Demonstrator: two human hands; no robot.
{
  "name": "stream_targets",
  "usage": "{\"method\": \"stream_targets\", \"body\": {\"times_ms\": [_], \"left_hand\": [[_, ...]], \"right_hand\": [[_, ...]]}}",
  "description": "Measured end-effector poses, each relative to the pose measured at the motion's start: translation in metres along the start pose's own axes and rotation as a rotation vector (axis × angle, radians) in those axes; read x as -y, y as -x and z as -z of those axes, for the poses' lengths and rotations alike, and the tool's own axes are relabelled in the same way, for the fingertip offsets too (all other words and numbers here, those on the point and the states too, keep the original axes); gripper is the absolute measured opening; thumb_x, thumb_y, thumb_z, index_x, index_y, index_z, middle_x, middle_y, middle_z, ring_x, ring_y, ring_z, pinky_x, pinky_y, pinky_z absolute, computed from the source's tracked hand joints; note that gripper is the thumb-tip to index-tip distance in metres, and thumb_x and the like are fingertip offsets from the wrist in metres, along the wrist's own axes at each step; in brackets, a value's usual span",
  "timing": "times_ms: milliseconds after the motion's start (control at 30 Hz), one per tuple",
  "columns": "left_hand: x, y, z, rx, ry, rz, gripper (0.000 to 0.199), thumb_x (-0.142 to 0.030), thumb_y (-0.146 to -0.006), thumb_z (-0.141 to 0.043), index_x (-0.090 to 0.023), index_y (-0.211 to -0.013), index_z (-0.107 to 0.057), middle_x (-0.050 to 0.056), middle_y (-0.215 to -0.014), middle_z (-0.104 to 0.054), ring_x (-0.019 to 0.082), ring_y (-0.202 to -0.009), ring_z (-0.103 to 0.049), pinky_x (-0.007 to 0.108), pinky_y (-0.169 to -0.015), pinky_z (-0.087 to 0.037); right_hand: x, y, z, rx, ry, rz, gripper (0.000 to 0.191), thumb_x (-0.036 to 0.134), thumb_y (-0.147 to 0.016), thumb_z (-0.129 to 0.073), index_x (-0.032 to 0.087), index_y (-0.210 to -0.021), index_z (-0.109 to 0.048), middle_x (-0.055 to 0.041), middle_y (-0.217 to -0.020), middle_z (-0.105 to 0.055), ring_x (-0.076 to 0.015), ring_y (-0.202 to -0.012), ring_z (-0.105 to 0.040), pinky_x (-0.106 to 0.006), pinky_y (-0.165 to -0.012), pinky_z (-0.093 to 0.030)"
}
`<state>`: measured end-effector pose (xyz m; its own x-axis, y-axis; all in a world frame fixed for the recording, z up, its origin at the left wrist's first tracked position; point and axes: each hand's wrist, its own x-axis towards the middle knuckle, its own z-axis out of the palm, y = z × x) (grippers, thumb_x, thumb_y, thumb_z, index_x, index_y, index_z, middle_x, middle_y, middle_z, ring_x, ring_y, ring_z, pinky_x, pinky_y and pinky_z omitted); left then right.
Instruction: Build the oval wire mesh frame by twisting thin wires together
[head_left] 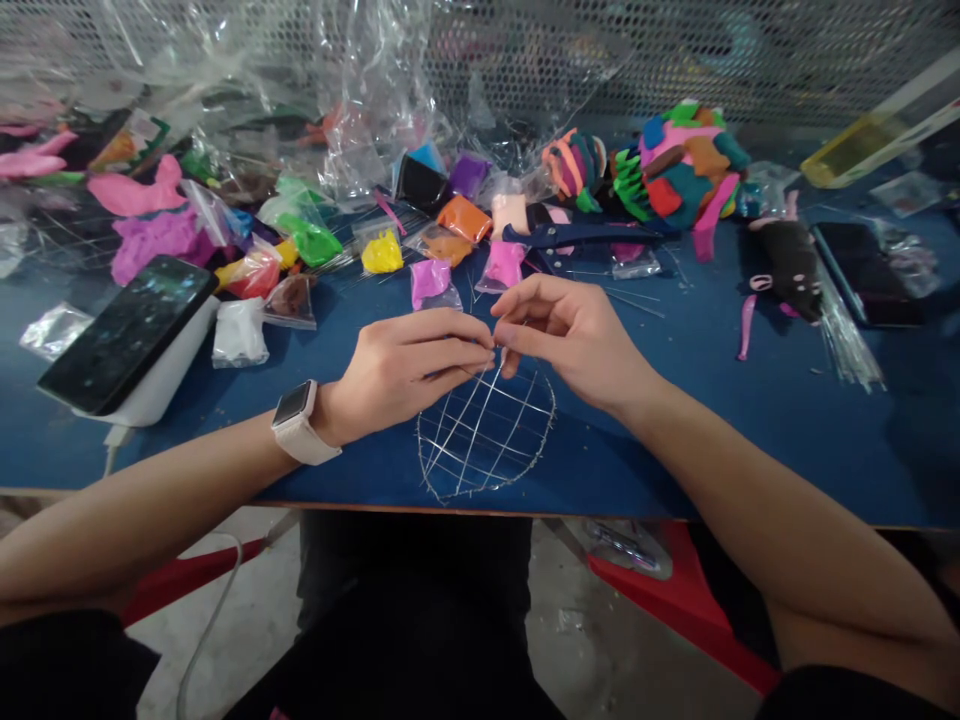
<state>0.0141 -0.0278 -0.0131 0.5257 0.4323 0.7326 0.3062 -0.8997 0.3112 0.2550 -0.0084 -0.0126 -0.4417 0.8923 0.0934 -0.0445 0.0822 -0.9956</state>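
- The frame (480,430) is on the body side of the grip: a rounded wire outline, tapering towards the person, crossed by a loose grid. Whether its near end touches the tabletop (607,460), I can't tell.
- Left hand (412,360): a narrow grip, fingertips bunched on the frame's far end.
- Right hand (574,325): just beside it, thumb and fingertips pinched at the same end; the fingers hide which wire lies between.
- To my eye it's fine wire-work. I'd have the left fingers steady the joint and the right make small, tight turns close to it, so the grid doesn't skew. A light touch should spare the outline; sharp ends are best kept off the skin.
- Just beyond the grip: a pink packet (501,265), with a purple packet (431,283) to its left and a dark tool (577,236) to its right.
- Well right of the grip: a bundle of wires (851,340).
- Well left: a phone (131,335), propped at a tilt.
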Motion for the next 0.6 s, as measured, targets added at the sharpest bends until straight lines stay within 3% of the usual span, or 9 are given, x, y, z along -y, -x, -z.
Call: {"method": "stream_targets", "body": {"times_ms": [167,400,600], "left_hand": [[0.000,0.000,-0.001,0.018,0.008,-0.003,0.007,-0.011,-0.102,-0.080,-0.018,-0.103,-0.080,0.003,-0.112,-0.087,0.013,-0.100,-0.085,0.020,-0.090,-0.070],[0.003,-0.002,0.004,0.013,0.005,0.038,0.007,-0.012,-0.103,-0.078,-0.018,-0.102,-0.082,0.004,-0.111,-0.086,0.013,-0.102,-0.084,0.022,-0.092,-0.070],[0.004,0.000,0.005,0.006,-0.035,0.017,0.009,-0.013,-0.104,-0.078,-0.021,-0.105,-0.083,0.003,-0.112,-0.086,0.013,-0.101,-0.084,0.022,-0.090,-0.069]], "right_hand": [[0.001,0.004,-0.007,-0.053,0.077,0.040,0.037,0.046,-0.089,-0.097,0.022,-0.095,-0.070,0.0009,-0.085,-0.076,-0.0131,-0.058,-0.071,-0.030,-0.058,-0.063],[0.009,0.013,-0.007,-0.136,0.470,0.371,0.007,0.031,-0.099,-0.083,0.025,-0.102,-0.083,-0.0056,-0.111,-0.081,-0.0196,-0.079,-0.076,-0.041,-0.077,-0.070],[0.015,0.015,-0.003,-0.094,0.625,0.443,0.010,0.026,-0.095,-0.083,0.028,-0.105,-0.087,-0.0050,-0.118,-0.085,-0.0192,-0.077,-0.075,-0.042,-0.079,-0.070]]}}
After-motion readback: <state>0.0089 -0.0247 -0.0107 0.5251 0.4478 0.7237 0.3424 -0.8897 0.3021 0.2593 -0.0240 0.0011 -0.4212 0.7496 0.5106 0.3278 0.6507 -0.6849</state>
